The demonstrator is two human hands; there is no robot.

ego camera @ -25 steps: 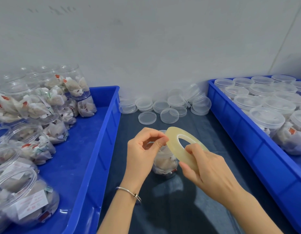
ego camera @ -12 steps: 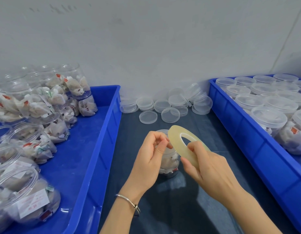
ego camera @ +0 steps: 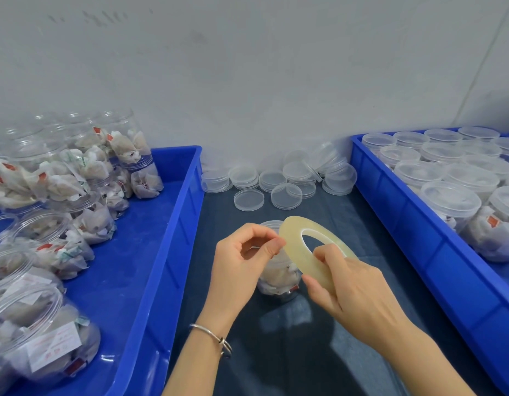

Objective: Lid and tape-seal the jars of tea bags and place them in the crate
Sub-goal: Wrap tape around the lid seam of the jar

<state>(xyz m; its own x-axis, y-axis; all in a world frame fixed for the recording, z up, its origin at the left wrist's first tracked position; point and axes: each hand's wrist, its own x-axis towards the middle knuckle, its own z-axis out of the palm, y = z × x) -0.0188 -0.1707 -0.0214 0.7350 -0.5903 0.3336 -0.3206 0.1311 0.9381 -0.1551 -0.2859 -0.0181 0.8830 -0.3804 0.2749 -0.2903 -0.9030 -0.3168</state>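
A clear jar of tea bags stands upright on the dark cloth in the middle, partly hidden behind both hands. My right hand grips a flat yellowish roll of clear tape, held tilted over the jar. My left hand has its fingers curled and pinches at the roll's left edge with thumb and forefinger. Whether a loose tape end sits between those fingers cannot be made out. The jar's top is mostly covered by my hands.
A blue crate on the left holds several unlidded jars of tea bags. A second blue crate on the right holds several lidded jars. Loose clear lids lie stacked against the back wall.
Both hands and the tape roll have stayed over the jar, drifting slightly. My left fingers keep working at the roll's edge.
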